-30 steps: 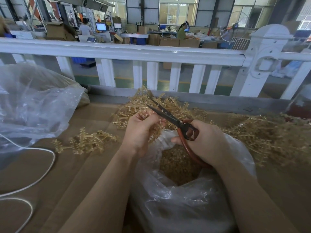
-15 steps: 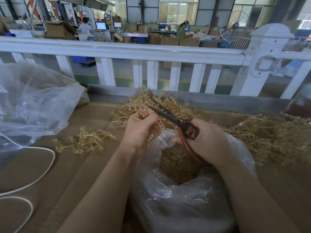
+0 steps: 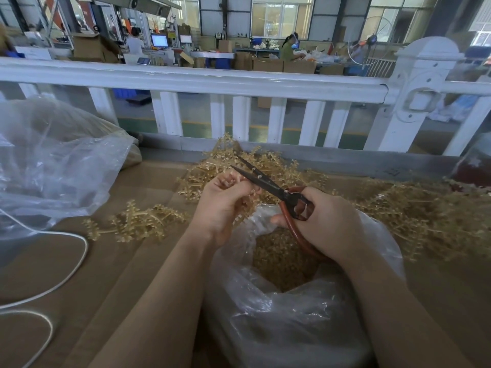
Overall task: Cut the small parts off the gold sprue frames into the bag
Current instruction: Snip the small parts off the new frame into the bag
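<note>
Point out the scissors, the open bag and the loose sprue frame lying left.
scissors [image 3: 265,183], head view, on the blades
open bag [image 3: 279,322], head view, on its front wall
loose sprue frame [image 3: 138,221], head view, on its middle

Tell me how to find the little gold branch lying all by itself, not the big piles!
Start at the big crinkly clear bag on the left of the brown table. Just right of it, above the white cable, lies one gold sprue frame, flat on the table. Unlike the heaped piles farther back and right, it lies alone, and no hand touches it.
</note>
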Demonstrator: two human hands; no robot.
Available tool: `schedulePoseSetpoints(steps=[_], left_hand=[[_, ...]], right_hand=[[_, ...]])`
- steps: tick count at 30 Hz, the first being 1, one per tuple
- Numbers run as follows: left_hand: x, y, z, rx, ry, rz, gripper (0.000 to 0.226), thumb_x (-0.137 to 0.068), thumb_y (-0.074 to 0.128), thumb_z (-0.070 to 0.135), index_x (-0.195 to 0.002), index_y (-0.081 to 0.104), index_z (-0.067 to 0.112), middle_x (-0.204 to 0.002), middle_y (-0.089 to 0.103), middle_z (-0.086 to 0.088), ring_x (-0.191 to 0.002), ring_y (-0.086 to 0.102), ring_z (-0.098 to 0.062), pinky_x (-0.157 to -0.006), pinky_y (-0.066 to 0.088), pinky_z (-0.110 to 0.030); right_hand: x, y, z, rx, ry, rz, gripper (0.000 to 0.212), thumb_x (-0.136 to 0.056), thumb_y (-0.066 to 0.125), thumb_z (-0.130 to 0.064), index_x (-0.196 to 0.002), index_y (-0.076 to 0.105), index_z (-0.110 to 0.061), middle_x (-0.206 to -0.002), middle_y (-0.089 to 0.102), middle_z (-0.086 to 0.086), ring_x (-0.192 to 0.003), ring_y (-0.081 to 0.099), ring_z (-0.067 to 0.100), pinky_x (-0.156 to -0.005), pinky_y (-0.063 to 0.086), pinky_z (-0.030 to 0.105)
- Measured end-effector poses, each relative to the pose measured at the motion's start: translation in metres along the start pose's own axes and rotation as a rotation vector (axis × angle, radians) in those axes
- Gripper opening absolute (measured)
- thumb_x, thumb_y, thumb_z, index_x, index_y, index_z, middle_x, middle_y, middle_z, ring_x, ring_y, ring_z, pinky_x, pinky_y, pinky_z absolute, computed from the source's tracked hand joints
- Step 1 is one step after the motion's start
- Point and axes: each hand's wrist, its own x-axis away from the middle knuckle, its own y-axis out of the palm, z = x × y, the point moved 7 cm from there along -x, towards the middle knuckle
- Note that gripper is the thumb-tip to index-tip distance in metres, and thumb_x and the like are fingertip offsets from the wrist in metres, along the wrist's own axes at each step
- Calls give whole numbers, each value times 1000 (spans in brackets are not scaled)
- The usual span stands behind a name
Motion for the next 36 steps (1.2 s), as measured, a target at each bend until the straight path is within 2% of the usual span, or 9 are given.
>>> schedulePoseSetpoints(steps=[5, 10, 14, 17, 21, 23, 28, 31, 36], left_hand=[[0, 2, -1, 42, -17, -62, 6, -69, 67, 3, -69, 65, 9, -67, 68, -4, -64, 63, -12, -62, 50, -21], [1, 4, 0, 77, -23, -75, 8, -69, 65, 2, -65, 67, 8, -65, 68, -4, -62, 65, -11, -60, 52, -20], [0, 2, 0, 104, -43, -83, 5, -73, 67, 6, -77, 63, 6, -70, 70, -6, -63, 66, -15, -61, 53, -23], [1, -1, 2, 133, -48, -70, 18, -81, 70, 12, -91, 57, 4, -74, 71, -7, -64, 66, -17, -61, 54, -25], [5, -1, 6, 77, -19, -64, 6, -81, 71, 14, -76, 68, 16, -75, 72, -6, -66, 67, -14, -64, 55, -24], [6, -2, 8, 65, -19, -49, 8, -78, 71, 13, -71, 71, 18, -74, 73, -5, -64, 68, -13, -62, 55, -23], [8, 0, 9, -37, -3, -31, 2, -72, 74, 17, -72, 74, 19, -75, 74, -4, -68, 66, -14, -67, 53, -25], [8, -1, 8, -82, 18, -23, 14, -81, 71, 10, -73, 75, 20, -76, 74, -4, -72, 62, -17, -72, 47, -29], [8, 0, 9, -87, 24, -43, 21, -86, 68, 4, -74, 74, 20, -75, 73, -4, -70, 62, -15, -67, 46, -26]], right_hand=[[0, 1, 1, -29, 9, -2, 89, -50, 30, -108, -100, 63, -42, -66, 61, -25, -64, 53, -10, -55, 38, 13], [0, 3, 1, -66, 13, -14, 85, -49, 31, -109, -97, 62, -47, -68, 63, -26, -65, 54, -12, -55, 37, 11], [0, 3, 2, -85, 36, -27, 82, -46, 31, -110, -94, 58, -49, -69, 62, -27, -65, 55, -12, -55, 38, 11], [0, 3, 2, -96, 43, -36, 78, -45, 33, -109, -92, 53, -52, -68, 61, -28, -66, 55, -11, -56, 37, 12], [1, 1, 2, -115, 43, -29, 74, -47, 39, -107, -92, 57, -50, -73, 61, -31, -81, 55, -19, -56, 34, 10], [1, 1, 1, -108, 40, -34, 69, -48, 40, -107, -88, 54, -52, -82, 59, -42, -83, 54, -20, -57, 35, 11], [1, 1, 1, -76, 43, -26, 67, -49, 38, -107, -87, 53, -54, -70, 58, -37, -65, 54, -13, -55, 34, 11], [1, 1, 1, -48, 25, -21, 64, -50, 37, -107, -85, 51, -55, -68, 57, -37, -63, 53, -13, -53, 32, 11], [0, 0, 1, -15, -9, -18, 59, -53, 36, -106, -78, 44, -54, -61, 55, -29, -59, 50, -11, -51, 30, 11]])
